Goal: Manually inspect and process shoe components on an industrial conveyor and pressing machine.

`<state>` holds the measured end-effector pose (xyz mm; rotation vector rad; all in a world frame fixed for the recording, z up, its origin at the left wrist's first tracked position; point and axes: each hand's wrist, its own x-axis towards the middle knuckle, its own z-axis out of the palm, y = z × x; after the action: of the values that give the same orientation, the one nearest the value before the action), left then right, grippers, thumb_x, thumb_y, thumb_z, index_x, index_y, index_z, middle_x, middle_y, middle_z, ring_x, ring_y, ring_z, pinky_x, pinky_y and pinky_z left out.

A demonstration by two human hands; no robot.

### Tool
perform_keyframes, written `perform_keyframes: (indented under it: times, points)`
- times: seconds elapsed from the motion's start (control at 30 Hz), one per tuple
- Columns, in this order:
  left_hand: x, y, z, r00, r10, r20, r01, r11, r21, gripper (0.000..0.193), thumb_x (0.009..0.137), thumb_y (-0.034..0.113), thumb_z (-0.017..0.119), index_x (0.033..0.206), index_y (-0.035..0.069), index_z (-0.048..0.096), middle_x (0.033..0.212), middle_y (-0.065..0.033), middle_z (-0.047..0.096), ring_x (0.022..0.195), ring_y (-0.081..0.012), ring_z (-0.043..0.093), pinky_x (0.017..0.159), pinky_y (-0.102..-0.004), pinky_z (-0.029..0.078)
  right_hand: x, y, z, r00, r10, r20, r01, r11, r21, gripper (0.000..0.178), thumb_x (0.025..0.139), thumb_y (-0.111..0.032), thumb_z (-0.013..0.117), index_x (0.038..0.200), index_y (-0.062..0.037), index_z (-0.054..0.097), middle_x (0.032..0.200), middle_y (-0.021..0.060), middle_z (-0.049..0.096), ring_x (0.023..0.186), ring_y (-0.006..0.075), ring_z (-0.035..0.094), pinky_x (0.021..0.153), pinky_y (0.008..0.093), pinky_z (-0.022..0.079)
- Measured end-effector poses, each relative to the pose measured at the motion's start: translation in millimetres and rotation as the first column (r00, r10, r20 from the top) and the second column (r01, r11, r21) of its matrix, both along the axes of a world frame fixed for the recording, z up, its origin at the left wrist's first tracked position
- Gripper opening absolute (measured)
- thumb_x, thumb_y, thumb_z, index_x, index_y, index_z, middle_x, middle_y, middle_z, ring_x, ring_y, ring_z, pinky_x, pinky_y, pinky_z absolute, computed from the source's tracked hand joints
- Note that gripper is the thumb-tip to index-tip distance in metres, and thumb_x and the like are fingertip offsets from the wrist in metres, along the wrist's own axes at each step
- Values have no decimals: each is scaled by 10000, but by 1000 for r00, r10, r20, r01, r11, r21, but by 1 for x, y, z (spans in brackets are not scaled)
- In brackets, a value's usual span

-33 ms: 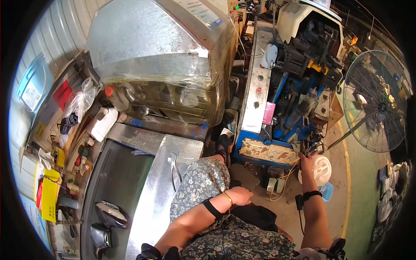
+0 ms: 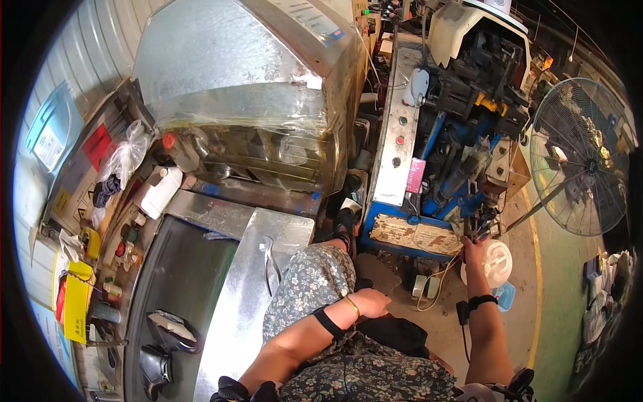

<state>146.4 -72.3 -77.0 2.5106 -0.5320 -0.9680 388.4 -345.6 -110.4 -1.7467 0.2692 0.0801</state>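
Blue-framed machine reached at its near right corner by right hand, fingers bunched, contents can't be told; left hand held just beside floral garment, fingers curled, grip can't be told; pliers laid near metal worktop's right edge

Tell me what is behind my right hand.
Partly behind the right hand is a round white container, with a light-blue tub close by it. The strip of container that the hand covers cannot be seen.
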Motion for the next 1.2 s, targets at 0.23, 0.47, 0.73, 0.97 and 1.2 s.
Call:
perform_keyframes:
  times: [0.23, 0.47, 0.73, 0.97, 1.2]
  points:
    - [-1, 1, 2, 1000, 10, 6, -10, 1000, -6, 501, 949, 337, 516, 1369, 67, 473, 1161, -209, 636, 1071, -379, 603, 890, -467, 474, 1, 0, -2, 1000, -16, 11, 17, 999, -28, 235, 798, -195, 701, 788, -10, 556, 594, 48, 517, 400, 164, 497, 380, 328, 361]
    - [-1, 1, 1, 1000, 0, 10, 0, 1000, -15, 497, 951, 337, 513, 1368, 68, 474, 1134, -204, 647, 1047, -376, 613, 866, -466, 480, 3, -1, -5, 1000, -23, 1, 23, 1000, -15, 217, 799, -190, 701, 778, -33, 553, 591, 32, 502, 389, 146, 466, 363, 303, 342]
    - [0, 0, 2, 1000, -10, 12, 10, 1000, -4, 500, 955, 339, 508, 1375, 71, 469, 1143, -200, 644, 1054, -372, 611, 871, -466, 481, 2, 0, -5, 1000, -16, 15, 16, 999, -31, 195, 793, -188, 692, 745, -64, 551, 546, 16, 481, 383, 140, 468, 349, 291, 345]
    - [-4, 1, -2, 995, 95, 33, -93, 994, -62, 397, 905, 329, 570, 1175, 38, 598, 1102, -201, 655, 1050, -382, 609, 879, -462, 483, 0, 1, -2, 999, -34, 12, 34, 999, 0, 202, 791, -184, 694, 739, -64, 540, 548, 18, 476, 380, 145, 445, 360, 305, 329]
    - [-3, 2, 2, 996, 85, 36, -83, 995, -58, 415, 905, 334, 568, 1191, 35, 598, 1106, -202, 655, 1055, -379, 608, 882, -457, 482, -2, 2, 1, 1000, -31, 0, 31, 999, 8, 201, 793, -183, 694, 747, -60, 542, 545, 19, 476, 388, 147, 447, 374, 307, 338]
